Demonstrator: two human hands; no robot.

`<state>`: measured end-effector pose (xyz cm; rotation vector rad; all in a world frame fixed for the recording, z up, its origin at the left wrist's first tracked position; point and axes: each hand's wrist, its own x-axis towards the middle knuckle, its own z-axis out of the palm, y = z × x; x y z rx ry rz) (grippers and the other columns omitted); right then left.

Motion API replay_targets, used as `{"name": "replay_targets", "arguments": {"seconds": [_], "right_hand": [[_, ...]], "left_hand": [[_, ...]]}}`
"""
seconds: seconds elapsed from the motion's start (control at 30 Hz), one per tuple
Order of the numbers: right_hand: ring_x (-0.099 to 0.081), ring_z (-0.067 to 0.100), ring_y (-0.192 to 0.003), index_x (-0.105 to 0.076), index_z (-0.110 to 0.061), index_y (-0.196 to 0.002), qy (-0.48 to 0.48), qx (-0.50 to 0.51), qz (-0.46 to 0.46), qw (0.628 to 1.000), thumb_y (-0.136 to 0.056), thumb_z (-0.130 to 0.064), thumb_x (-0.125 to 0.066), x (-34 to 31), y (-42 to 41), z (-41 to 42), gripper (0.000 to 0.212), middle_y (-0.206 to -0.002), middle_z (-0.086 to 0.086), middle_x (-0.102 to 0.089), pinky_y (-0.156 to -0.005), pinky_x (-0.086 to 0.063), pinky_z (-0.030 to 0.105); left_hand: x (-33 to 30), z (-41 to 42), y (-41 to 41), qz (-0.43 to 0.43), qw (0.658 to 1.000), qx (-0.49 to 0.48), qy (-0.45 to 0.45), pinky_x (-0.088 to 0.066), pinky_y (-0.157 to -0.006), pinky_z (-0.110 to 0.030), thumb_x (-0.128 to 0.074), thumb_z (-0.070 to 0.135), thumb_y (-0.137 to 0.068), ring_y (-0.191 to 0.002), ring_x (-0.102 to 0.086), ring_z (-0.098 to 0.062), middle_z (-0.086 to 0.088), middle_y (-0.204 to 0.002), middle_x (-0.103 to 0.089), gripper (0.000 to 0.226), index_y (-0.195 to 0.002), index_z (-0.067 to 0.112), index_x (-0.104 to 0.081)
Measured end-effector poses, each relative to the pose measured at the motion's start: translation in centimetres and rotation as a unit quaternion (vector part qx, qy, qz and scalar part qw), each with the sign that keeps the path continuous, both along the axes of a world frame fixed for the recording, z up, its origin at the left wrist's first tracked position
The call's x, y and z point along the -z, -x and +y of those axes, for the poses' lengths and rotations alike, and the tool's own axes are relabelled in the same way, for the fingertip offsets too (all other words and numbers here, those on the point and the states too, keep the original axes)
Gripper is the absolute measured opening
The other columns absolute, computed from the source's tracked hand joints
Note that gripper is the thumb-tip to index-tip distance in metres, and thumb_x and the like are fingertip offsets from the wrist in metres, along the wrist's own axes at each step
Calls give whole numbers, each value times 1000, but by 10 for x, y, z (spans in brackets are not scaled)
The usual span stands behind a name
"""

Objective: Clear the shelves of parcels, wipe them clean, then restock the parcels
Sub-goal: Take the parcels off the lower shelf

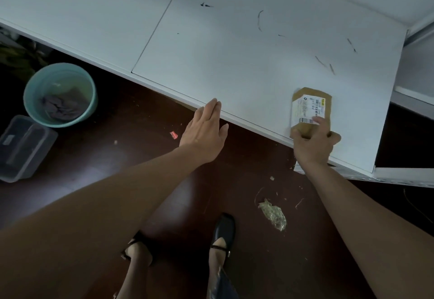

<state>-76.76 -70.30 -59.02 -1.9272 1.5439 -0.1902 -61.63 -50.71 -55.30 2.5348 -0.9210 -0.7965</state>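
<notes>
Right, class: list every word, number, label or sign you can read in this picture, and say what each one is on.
None can be read.
White shipping label on the brown parcel under the right hand: barcodes and print, too small and blurred.
Label on the clear plastic box on the floor: blurred.
Red scrap on the floor: too small.

Dim room, dark brown floor (145, 139) littered with scraps, a teal bucket (60, 94) beside a clear tub (23, 148).
</notes>
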Motion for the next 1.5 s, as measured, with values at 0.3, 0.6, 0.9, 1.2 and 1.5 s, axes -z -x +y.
{"name": "replay_targets", "arguments": {"seconds": [0.3,0.6,0.9,1.2,1.5], "right_hand": [[-39,17,-117,-30,-21,-139,-67,-153,-96,981,-91,-20,-67,-23,-81,83,61,-141,9,-24,-64,-45,7],[-38,9,-122,-32,-26,-133,-132,-284,-134,940,-80,-14,-77,-39,-169,184,70,-131,-7,-30,-71,-49,4],[-41,12,-120,-34,-38,-124,-123,-422,-113,891,-70,-8,-78,-66,-275,313,75,-134,-5,-36,-72,-43,8],[-38,-17,-107,-43,-24,-130,-110,-571,-129,803,-66,1,-78,-112,-368,442,77,-131,-5,-38,-82,-31,-4],[-35,6,-137,-30,-32,-150,-154,-629,-146,748,-83,-19,-77,-148,-460,533,83,-155,-8,-29,-113,-36,30]], "left_hand": [[-5,68,-47,25,996,-83,5,-35,-110,-44,-33,37,-103,-144,-17,-21,3,-158,-8,61,-154,12,-11],[-19,169,-113,138,950,-274,54,-34,-100,-31,-35,40,-103,-140,-28,-22,-4,-156,-13,65,-155,16,-6],[-38,303,-198,225,841,-466,157,-43,-105,-48,-42,63,-93,-128,-49,-29,1,-149,-37,77,-154,26,-14],[-87,438,-261,287,722,-567,273,-60,-73,-35,-59,56,-88,-83,-71,-21,-5,-107,-69,76,-148,18,-33],[-128,537,-304,187,660,-625,372,-61,-72,-34,-58,45,-93,-87,-70,-26,-12,-106,-69,40,-113,11,-54]]}}
